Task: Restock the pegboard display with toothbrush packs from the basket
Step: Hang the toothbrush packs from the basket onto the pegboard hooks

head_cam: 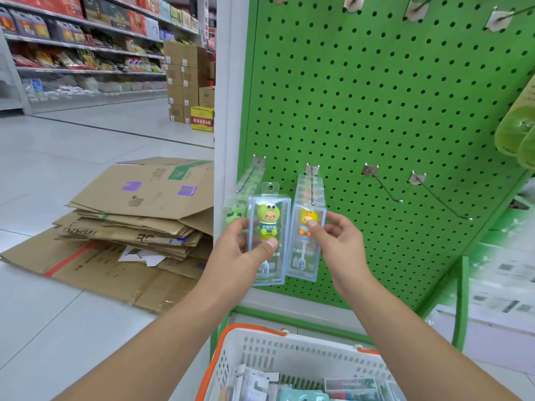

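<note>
My left hand [241, 250] grips a clear toothbrush pack with a green frog figure [267, 224], held just below the leftmost lower hook [251, 175] of the green pegboard [376, 96]. The pack's hang tab is off the hook. My right hand [337, 238] pinches a clear pack with a yellow duck figure [307, 227] that hangs on the second hook [312, 183] with similar packs behind it. More frog packs [233, 211] hang behind on the left hook. The white basket [289, 345] with orange handles sits below, holding several packs.
Two bare hooks [385, 185] [440, 196] stick out to the right of the duck packs. Empty hooks line the top of the board. Yellow-green bags [518, 125] hang at the right edge. Flattened cardboard boxes [130, 221] lie on the floor to the left. Stocked shelves stand far left.
</note>
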